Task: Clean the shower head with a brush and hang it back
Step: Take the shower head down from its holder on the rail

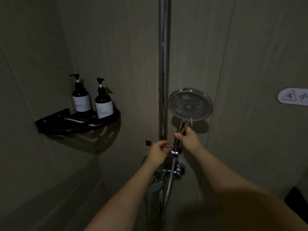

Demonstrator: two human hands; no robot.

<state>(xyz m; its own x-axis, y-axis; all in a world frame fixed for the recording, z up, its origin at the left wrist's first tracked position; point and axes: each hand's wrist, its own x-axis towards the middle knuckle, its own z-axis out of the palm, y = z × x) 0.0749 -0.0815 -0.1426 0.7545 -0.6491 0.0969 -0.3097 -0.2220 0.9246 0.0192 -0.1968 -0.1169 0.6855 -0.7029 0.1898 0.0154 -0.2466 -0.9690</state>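
Observation:
A round chrome shower head point(190, 104) faces me, its nozzle face upright just right of the vertical chrome riser pipe point(163, 64). My right hand point(190, 138) is shut on its handle below the round face. The handle's lower end sits at the holder bracket point(174, 151) on the pipe. My left hand point(159, 151) is at the bracket's left side, fingers curled; whether it grips anything is unclear. The hose point(169, 184) hangs down from the handle. No brush is visible.
A black corner shelf point(50, 124) on the left wall carries two dark pump bottles point(81, 97) point(103, 102). The mixer valve point(179, 170) sits below the bracket. A slip warning sticker point(293, 97) is on the right wall. The room is dim.

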